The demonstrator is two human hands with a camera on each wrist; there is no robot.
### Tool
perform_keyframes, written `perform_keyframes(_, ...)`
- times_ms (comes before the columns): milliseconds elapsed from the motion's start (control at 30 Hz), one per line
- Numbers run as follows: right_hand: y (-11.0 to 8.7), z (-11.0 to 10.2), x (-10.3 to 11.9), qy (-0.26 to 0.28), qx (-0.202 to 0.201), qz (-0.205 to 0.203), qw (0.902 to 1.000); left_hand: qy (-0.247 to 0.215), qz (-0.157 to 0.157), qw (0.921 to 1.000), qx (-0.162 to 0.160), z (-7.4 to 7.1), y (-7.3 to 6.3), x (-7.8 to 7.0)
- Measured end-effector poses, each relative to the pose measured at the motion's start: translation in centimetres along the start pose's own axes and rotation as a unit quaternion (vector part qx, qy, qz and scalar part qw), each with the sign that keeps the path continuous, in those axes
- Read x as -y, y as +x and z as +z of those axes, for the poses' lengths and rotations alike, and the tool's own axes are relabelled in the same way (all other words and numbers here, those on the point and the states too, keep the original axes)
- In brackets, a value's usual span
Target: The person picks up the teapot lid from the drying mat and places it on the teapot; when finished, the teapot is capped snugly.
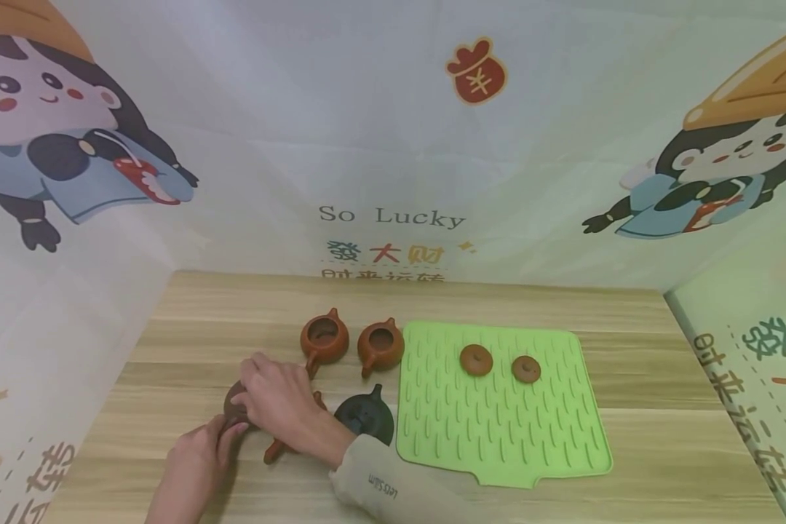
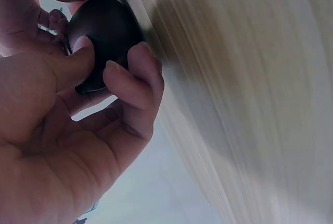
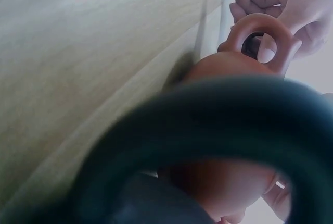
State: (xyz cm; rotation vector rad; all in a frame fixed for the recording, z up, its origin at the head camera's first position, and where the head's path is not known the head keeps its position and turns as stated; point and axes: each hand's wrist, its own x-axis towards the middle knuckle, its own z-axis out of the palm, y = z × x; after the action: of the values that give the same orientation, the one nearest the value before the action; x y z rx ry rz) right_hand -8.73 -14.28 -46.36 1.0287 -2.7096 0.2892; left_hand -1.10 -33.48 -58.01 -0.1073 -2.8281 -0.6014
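By the left hand (image 1: 195, 453), a dark-brown round clay teapot (image 1: 233, 400) is gripped, left side of the wood-grain desk (image 1: 661, 444); also touched by the right hand (image 1: 282, 402) — grip can't be told. Rightward — two lidless reddish-brown clay teapots (image 1: 340, 351), lime-green mat (image 1: 498, 422).

Printed backdrop (image 1: 268, 87) behind our desk (image 1: 648, 364)
We see two cartoon figures (image 1: 78, 185), a red pouch (image 1: 477, 73) between them, and "So Lucky" lettering (image 1: 393, 217) below.

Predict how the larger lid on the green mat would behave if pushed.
With its knob uppermost, the larger lid would probably slide rather than roll. The ridged green mat might make it catch. Looking ceramic, it may chip.
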Motion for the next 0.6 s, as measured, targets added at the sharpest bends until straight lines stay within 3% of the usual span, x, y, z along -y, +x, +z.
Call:
perform_keyframes(367, -0.2, -0.1, 0.7, -0.054, 0.017, 0.045, 0.9974, 0.003, 0.012, 0.9999, -0.006, 0.2, 0.0, 0.3)
perform_keyframes(467, -0.5, -1.3, 0.0, -0.007, 0.058, 0.045, 0.9973, 0.0, 0.004, 1.0, 0.004, -0.1, 0.1, 0.0)
perform_keyframes(533, -1.1, -2.9, -1.1, 0.067, 0.086, 0.051, 0.9927, -0.002, -0.01, 0.9999, 0.013, -0.8, 0.1, -0.8)
perform_keyframes(600, -2.6, -4.7, -3.1, 0.14, 0.087, 0.06, 0.9844, -0.012, -0.034, 0.999, 0.026, -2.6, 0.4, -2.9)
